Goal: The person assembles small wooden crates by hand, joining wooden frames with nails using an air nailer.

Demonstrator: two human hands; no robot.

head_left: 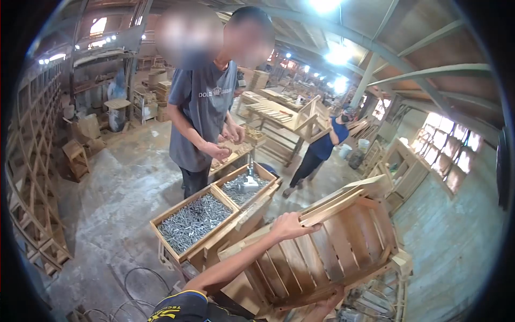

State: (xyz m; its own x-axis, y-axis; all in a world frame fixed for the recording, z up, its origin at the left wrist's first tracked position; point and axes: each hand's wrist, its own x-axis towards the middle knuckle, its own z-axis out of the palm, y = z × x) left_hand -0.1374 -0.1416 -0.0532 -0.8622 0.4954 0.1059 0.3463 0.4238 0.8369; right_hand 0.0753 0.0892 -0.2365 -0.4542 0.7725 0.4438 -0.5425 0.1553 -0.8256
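A slatted wooden frame, like a piece of furniture, lies tilted in front of me. My left hand is closed around the end of a light wooden rail at its upper edge. Down at the lower edge, my right hand grips the frame, its fingers partly hidden by the wood. Left of the frame stands a two-part wooden box full of metal screws or bolts. A power driver-like tool rests in the box's far compartment.
A co-worker in a grey shirt stands behind the box, hands together. Farther back, another person carries a wooden frame. Wooden racks line the left, cables lie on the floor, and a workbench stands behind.
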